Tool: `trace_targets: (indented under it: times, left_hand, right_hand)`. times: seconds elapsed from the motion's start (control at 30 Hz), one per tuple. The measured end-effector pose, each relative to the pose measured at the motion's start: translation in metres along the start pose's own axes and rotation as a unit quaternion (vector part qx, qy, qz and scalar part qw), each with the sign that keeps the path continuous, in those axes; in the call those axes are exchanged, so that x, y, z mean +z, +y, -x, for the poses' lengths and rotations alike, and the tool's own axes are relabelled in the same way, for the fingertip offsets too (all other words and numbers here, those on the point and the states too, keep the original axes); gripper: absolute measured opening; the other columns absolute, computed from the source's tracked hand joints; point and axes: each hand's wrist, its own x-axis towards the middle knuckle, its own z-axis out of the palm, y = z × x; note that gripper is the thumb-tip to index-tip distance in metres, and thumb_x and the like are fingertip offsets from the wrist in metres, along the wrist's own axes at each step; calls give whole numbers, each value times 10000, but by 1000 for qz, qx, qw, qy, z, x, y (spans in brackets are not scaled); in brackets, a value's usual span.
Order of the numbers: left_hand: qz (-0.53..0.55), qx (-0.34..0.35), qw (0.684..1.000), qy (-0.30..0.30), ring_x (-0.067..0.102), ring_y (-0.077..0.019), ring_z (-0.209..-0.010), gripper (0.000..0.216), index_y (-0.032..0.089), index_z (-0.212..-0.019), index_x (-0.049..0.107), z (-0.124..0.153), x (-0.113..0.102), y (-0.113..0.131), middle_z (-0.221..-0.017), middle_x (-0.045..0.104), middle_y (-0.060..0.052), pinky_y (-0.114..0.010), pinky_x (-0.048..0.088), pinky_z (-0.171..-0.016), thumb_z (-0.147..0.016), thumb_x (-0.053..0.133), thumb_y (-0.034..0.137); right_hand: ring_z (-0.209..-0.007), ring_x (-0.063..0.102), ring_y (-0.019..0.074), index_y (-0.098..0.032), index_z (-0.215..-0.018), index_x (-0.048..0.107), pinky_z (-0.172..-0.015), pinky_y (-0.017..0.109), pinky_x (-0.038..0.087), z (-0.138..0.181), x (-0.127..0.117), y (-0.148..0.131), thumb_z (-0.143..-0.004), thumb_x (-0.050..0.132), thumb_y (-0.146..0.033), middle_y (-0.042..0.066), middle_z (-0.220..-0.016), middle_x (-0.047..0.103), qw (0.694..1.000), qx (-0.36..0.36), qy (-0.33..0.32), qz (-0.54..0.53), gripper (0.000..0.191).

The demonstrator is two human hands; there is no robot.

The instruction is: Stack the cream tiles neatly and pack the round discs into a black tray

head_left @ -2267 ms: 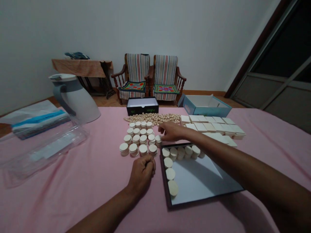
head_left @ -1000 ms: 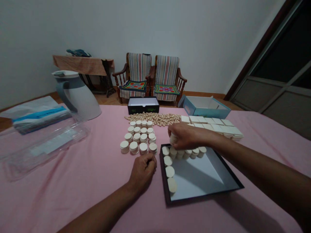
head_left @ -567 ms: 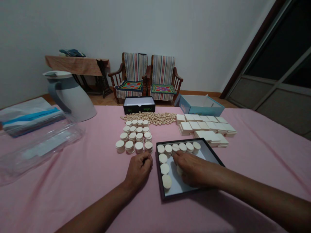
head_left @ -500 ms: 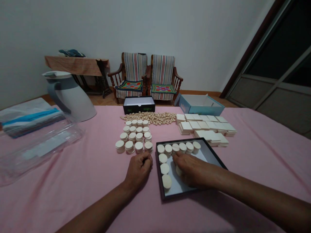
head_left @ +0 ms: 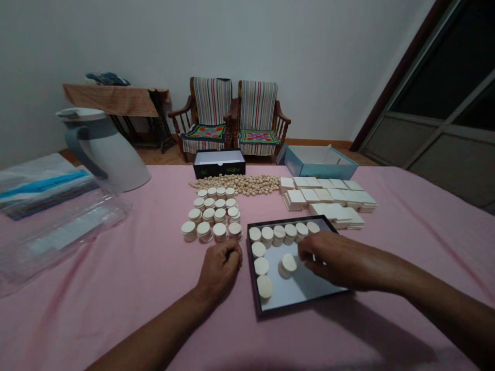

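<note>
A black-rimmed tray with a pale floor lies on the pink cloth in front of me. Cream round discs line its far edge and left side, and a small stack of discs stands in its middle. My right hand hovers over the tray just right of that stack, fingers loosely curled, holding nothing I can see. My left hand rests as a fist on the cloth at the tray's left rim. Stacks of the same discs stand in rows beyond my left hand.
A strip of small wooden beads and piles of cream square tiles lie farther back. A black box and a blue box sit at the far edge. A white jug and clear plastic bags are left.
My right hand took a stack of discs from the rows, carried it into the tray, set it down in the middle and drew away to the right. My left fist stayed put.
</note>
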Motion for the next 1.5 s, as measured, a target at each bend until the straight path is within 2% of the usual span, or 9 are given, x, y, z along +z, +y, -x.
trace_targets:
  times: [0.13,0.23,0.43,0.63,0.77,0.93,1.1,1.27,1.5]
  left_hand:
    - [-13,4,1000,-1,471,-110,-510,193,165,-538,496,0,0,0,-521,518,26,-210,332,-507,-687,400,89]
    - [-14,6,1000,2,467,-109,-505,197,166,-538,494,0,0,1,-518,517,27,-210,333,-504,-692,399,88]
    - [-25,9,1000,1,466,-107,-516,191,163,-547,500,1,0,0,-526,514,28,-208,338,-511,-695,405,87]
    - [-11,6,1000,-7,460,-96,-496,200,156,-548,524,1,2,-2,-513,521,31,-192,338,-495,-692,406,85]
    - [-23,25,999,-36,479,-95,-509,199,152,-576,550,2,3,1,-538,551,25,-190,355,-516,-678,402,68]
    - [-81,53,993,-65,447,-91,-496,187,157,-556,502,4,4,4,-519,506,32,-191,316,-497,-685,406,63]
    - [-111,68,989,-65,428,-91,-490,187,164,-564,479,4,4,4,-517,486,35,-197,302,-495,-705,407,66]
    - [-115,74,989,-61,447,-94,-504,189,167,-576,480,4,3,6,-540,509,31,-201,320,-521,-707,401,56]
    - [-130,80,986,-68,467,-104,-518,177,174,-586,459,5,3,5,-556,515,24,-212,317,-523,-718,404,69]
  right_hand:
    - [-949,592,212,-159,-1026,655,-828,302,436,5,-3,10,-808,444,-99,102,-1022,649,987,-94,-126,-39,310]
    - [-1006,571,199,-160,-1098,632,-887,301,423,1,5,15,-814,422,-66,94,-1097,617,976,-148,-150,-59,365]
    - [-963,568,193,-137,-1143,612,-878,313,436,-8,15,17,-828,411,-72,114,-1090,586,974,-168,-125,-82,379]
    - [-1024,549,195,-136,-1159,600,-934,333,402,-17,22,17,-824,422,-73,116,-1137,579,977,-164,-77,-108,385]
    - [-1025,543,203,-134,-1136,607,-922,339,406,-26,24,13,-817,436,-71,119,-1131,584,982,-152,-47,-106,368]
    - [-1017,533,210,-137,-1113,626,-911,342,395,-38,24,8,-814,438,-67,119,-1099,586,985,-148,-31,-86,360]
    - [-980,535,206,-149,-1059,643,-865,320,398,-38,23,5,-772,453,-40,109,-1059,593,985,-158,-17,-73,361]
    - [-856,563,207,-141,-896,637,-756,307,401,-34,22,4,-778,450,-83,101,-913,641,997,-62,4,-50,229]
    - [-763,553,188,-144,-866,575,-636,269,353,-40,26,1,-805,436,-128,98,-866,645,996,-75,25,-26,153]
